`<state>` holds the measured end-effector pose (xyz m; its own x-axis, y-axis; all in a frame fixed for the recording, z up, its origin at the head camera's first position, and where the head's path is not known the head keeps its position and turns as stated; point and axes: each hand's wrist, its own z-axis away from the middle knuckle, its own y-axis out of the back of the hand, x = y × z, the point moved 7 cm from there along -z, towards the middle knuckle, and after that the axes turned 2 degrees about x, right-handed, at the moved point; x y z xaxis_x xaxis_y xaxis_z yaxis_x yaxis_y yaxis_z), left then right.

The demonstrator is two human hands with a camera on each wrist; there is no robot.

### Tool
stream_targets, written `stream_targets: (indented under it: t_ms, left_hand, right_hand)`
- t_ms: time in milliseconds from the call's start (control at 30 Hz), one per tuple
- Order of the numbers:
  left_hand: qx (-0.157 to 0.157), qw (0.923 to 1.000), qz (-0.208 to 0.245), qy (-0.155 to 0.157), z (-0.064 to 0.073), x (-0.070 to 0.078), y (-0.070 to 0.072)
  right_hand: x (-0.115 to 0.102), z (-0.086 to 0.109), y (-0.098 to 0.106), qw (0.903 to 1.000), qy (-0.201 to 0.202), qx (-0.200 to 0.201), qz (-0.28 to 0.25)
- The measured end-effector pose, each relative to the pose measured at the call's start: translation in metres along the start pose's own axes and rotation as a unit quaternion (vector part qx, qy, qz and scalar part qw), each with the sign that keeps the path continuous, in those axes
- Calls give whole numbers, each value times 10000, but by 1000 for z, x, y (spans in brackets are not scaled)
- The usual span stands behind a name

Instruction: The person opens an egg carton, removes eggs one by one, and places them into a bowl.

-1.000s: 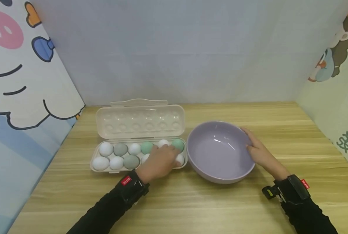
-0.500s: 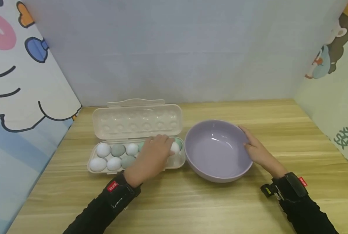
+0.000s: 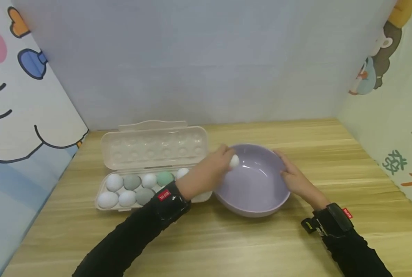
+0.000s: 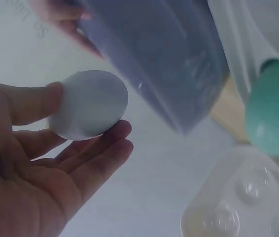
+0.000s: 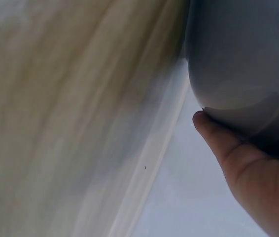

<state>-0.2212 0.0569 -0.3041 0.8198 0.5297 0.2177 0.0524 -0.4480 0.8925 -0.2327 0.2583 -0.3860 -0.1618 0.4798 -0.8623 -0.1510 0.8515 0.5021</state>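
A white egg (image 3: 234,161) is pinched between the thumb and fingers of my left hand (image 3: 206,171), which is held over the left rim of the lilac bowl (image 3: 252,212). In the left wrist view the egg (image 4: 89,104) shows whole. My right hand (image 3: 297,181) holds the bowl's right rim, with the thumb at the edge and the other fingers along the outside. Left of the bowl lies an open egg carton (image 3: 202,198) with white, grey and green eggs; my left forearm hides part of it. One green egg (image 4: 275,108) shows close up in the left wrist view.
The carton's clear lid (image 3: 154,148) is folded back behind it. Both stand on a wood-grain table (image 3: 247,246). A pale grey backdrop (image 3: 206,77) rises behind, with printed cartoon sheets (image 3: 53,107) at the sides.
My left hand has lifted the white egg from the carton's right end and carried it right to the bowl. The right hand stays on the bowl's rim. The head view has shifted slightly.
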Motion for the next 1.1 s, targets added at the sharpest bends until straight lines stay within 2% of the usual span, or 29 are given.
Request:
stream_targets:
  t_ms: [100,267,333,433,600,700,967,1100]
  left_hand:
    - [-134,9996,-177,-197,-11,6,-17]
    - [-503,9962,-572,-420,-15,12,-41]
    - [-657,9945,-691,-425,-15,13,-47]
    - [-930,9929,-695,-260,-15,11,-55]
    - [-1384,9858,-938,-183,-12,10,-67]
    - [-1474,9826,-1102,-232,-11,11,-71]
    - [-1435,9825,-1186,-95,-12,11,-73]
    - [-1434,9815,-1265,-28,-11,10,-67]
  right_hand:
    - [1,-1,0,10000,-7,23,-73]
    - [4,-1,-1,9999,-56,31,-78]
    - [5,-1,0,9999,-70,35,-74]
    - [5,-1,0,9999,-73,37,-58]
    - [4,-2,0,10000,-45,45,64]
    - [2,-2,0,9999,-16,47,94]
    - [3,-2,1,9999,69,61,96]
    - [5,-2,0,9999,71,90,81]
